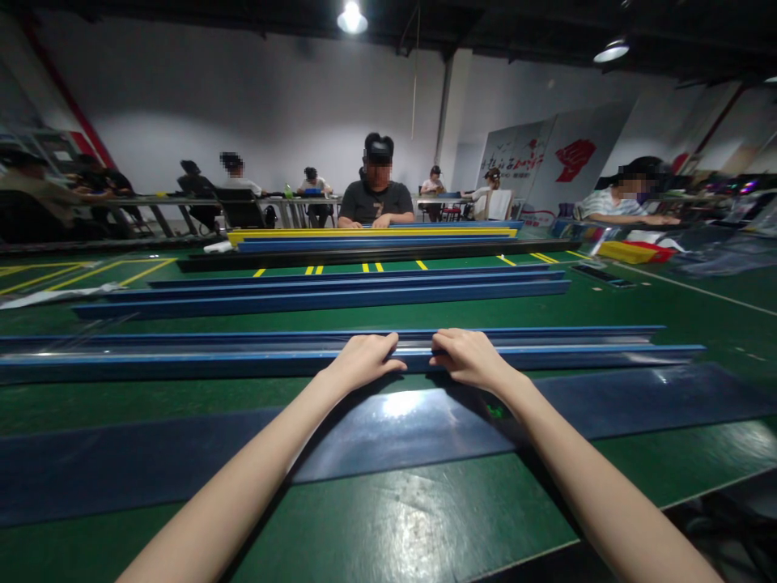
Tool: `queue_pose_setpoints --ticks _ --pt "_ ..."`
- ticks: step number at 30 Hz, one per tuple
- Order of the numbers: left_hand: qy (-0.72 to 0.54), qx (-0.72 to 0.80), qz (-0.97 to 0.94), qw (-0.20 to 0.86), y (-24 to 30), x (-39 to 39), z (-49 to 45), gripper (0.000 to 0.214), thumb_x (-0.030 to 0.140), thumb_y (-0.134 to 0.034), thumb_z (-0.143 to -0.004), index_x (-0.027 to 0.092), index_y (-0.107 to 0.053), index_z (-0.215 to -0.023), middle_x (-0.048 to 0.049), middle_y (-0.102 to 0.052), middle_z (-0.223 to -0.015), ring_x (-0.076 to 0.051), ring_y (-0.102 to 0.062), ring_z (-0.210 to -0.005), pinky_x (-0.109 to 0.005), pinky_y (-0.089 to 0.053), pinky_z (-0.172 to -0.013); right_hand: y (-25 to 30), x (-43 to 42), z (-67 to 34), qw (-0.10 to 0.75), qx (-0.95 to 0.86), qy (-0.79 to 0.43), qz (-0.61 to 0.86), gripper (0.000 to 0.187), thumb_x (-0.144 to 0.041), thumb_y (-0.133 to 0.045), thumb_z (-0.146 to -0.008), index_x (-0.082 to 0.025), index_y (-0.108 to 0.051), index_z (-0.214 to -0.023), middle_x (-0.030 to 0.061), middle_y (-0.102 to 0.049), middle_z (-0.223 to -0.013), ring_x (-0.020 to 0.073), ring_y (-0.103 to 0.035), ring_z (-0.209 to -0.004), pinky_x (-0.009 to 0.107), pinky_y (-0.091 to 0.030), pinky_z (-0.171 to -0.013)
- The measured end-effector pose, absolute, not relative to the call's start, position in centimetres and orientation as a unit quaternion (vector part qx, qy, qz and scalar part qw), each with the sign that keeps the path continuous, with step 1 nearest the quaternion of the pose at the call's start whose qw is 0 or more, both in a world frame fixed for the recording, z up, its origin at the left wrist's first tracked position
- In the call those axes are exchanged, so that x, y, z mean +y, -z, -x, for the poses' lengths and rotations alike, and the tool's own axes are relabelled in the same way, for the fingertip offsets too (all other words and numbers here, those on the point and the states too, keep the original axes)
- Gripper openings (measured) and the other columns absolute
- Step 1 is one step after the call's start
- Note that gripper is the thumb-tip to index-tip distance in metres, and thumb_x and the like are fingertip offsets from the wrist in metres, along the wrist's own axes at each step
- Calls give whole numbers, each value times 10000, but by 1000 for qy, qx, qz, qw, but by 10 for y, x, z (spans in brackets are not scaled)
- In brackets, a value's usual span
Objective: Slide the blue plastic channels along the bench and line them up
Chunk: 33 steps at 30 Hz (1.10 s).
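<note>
I have both hands on the long blue rail [182,366], which lies crosswise on the green table [425,518]. My left hand [363,362] and right hand [469,356] sit side by side near its middle. The fingers are curled over its top edge, apparently gripping it. A dark blue strip [637,401] lies just in front of the rail, and stacked blue profiles [328,295] lie behind it.

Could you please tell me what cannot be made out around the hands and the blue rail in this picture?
Head view: fingertips of the left hand and right hand, curled out of sight into the blue rail; grip unclear.
Head view: the rail's left end, cut off by the picture's edge.
Head view: writing on the white board, too small.
</note>
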<state>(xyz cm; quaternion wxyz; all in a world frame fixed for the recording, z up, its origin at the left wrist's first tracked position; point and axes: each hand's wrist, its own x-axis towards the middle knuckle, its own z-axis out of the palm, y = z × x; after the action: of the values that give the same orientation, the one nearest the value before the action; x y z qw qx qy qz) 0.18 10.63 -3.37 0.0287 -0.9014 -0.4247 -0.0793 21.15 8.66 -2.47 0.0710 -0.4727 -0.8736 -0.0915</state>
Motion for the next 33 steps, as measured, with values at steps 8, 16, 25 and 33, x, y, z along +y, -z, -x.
queue_pose_setpoints --ticks 8,16,25,33 --pt "113 -405 907 16 32 106 -2 250 433 -521 -785 229 -511 -929 -5 -635 -894 -180 -587 -827 -234 -380 -636 20 88 -238 53 -846 94 522 96 -298 -514 -755 -211 -549 -734 1 -618 -768 147 -544 -683 241 -201 -510" --pt "100 -397 912 42 35 111 4 264 448 -505 -791 195 -554 -846 -18 -605 -846 -178 -567 -805 -235 -380 -621 15 88 -257 25 -820 81 566 113 -313 -512 -727 -217 -569 -712 6 -636 -766 161 -555 -671 236 -212 -496" --pt "92 -382 917 68 38 112 3 306 454 -439 -827 178 -566 -789 -24 -582 -859 -163 -555 -813 -228 -393 -631 18 86 -253 30 -834 101 542 167 -374 -499 -750 -213 -542 -743 13 -634 -789 173 -566 -715 241 -247 -527" --pt "91 -387 915 69 37 111 1 288 435 -448 -828 178 -579 -826 -25 -591 -889 -168 -560 -829 -240 -411 -645 35 87 -221 87 -875 107 463 290 -445 -428 -818 -169 -508 -859 74 -595 -867 185 -531 -802 255 -316 -635"
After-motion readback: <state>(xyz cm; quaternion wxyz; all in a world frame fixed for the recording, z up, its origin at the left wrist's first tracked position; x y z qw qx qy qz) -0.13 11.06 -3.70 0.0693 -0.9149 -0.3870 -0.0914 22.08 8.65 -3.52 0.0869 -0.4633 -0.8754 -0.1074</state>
